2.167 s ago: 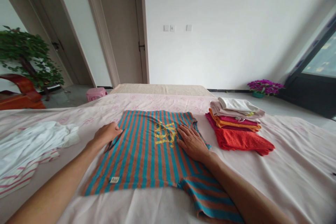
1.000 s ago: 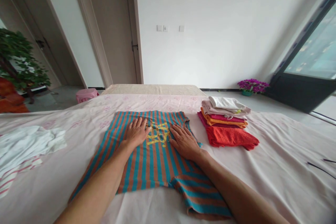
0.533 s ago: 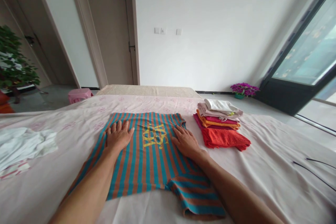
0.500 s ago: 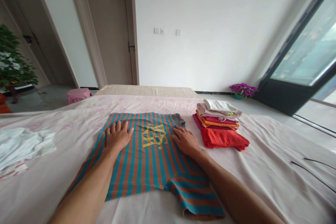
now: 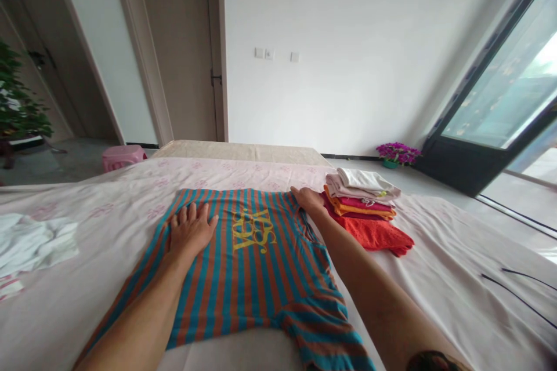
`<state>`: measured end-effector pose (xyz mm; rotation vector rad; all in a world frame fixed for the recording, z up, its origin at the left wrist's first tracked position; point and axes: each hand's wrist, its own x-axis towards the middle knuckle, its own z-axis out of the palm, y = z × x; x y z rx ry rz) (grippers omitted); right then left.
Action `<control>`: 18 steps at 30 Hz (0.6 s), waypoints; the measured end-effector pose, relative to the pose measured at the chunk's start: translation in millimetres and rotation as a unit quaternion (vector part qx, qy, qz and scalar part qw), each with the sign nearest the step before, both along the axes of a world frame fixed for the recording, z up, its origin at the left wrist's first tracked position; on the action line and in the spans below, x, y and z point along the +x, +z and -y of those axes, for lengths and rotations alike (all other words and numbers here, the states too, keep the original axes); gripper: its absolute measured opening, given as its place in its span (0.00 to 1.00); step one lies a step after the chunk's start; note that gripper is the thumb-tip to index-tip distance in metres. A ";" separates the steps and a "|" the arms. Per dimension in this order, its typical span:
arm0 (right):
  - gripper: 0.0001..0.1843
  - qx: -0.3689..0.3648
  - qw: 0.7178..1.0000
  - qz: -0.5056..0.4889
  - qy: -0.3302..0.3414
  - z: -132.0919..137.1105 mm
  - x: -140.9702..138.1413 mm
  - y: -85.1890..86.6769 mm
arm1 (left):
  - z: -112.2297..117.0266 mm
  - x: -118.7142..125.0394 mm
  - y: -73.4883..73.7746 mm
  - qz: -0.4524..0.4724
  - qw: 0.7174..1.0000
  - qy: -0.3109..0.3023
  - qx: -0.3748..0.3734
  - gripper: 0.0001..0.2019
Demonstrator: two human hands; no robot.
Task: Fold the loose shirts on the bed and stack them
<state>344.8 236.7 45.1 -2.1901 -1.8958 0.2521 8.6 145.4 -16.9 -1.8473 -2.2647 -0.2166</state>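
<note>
A T-shirt (image 5: 256, 278) with teal and brown stripes and yellow lettering lies spread out in front of me. Its neckline faces right, and one sleeve extends toward me at the lower right. My left hand (image 5: 191, 229) rests flat on the left part of the shirt, fingers spread. At the shirt's far right corner, beyond the neckline, my right hand (image 5: 310, 200) has its fingers closed on the fabric; the fingertips are partly hidden. Just right of that hand is a stack of folded clothes (image 5: 363, 203), white and pink on top, orange and red below.
The shirt lies on a pale pink floral sheet (image 5: 418, 301). Crumpled white clothing (image 5: 35, 243) lies at the left. Two black cords (image 5: 517, 295) are at the right. Beyond the far edge stand a pink stool (image 5: 124, 156) and purple flowers (image 5: 398, 153).
My right hand has moved away from me, from lying on the shirt to its far right corner, and now grips there. The neckline shows more. My left hand stays flat on the shirt.
</note>
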 end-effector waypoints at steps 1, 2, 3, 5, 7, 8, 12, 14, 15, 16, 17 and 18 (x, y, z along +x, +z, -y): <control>0.31 0.006 1.000 -0.021 0.004 -2.4 -3.0 -1.4 | -0.3 0.0 0.3 0.001 1.000 0.001 -0.003 0.31; 0.27 0.015 0.999 -0.047 0.019 -4.1 -6.3 -2.9 | -0.6 -0.1 0.5 0.001 1.000 0.001 -0.005 0.31; 0.23 0.028 0.996 -0.073 0.037 -4.9 -9.9 -4.2 | -0.9 -0.2 0.6 0.002 1.000 0.002 -0.006 0.31; 0.17 0.064 0.988 -0.118 0.071 -2.6 -16.9 -6.1 | -1.3 -0.7 0.6 0.005 1.000 0.002 -0.004 0.31; 0.19 0.134 0.975 -0.137 0.117 6.5 -22.3 -7.6 | -1.5 -1.1 0.0 0.006 1.000 0.002 0.001 0.31; 0.20 0.173 0.962 -0.142 0.156 14.0 -23.8 -8.5 | -1.5 -1.2 -0.4 0.008 1.000 0.002 0.002 0.31; 0.20 0.157 0.891 -0.106 0.412 54.6 -21.9 -14.3 | -1.1 -1.3 -1.6 0.017 1.000 -0.006 0.010 0.30; 0.19 0.087 0.882 -0.085 0.456 70.6 -19.3 -16.1 | -1.0 -1.4 -1.7 0.021 1.000 -0.008 0.016 0.30; 0.20 0.071 0.893 -0.086 0.436 74.9 -18.7 -15.8 | -1.1 -1.4 -1.6 0.021 1.000 -0.009 0.017 0.30; 0.20 0.072 0.912 -0.096 0.392 76.4 -18.8 -14.5 | -1.3 -1.4 -1.5 0.022 1.000 -0.008 0.016 0.30; 0.21 0.081 0.933 -0.109 0.334 75.1 -19.8 -12.2 | -1.6 -1.5 -1.3 0.021 1.000 -0.008 0.014 0.30; 0.22 0.085 0.950 -0.120 0.276 71.4 -21.7 -9.2 | -1.8 -1.5 -1.2 0.019 1.000 -0.008 0.012 0.30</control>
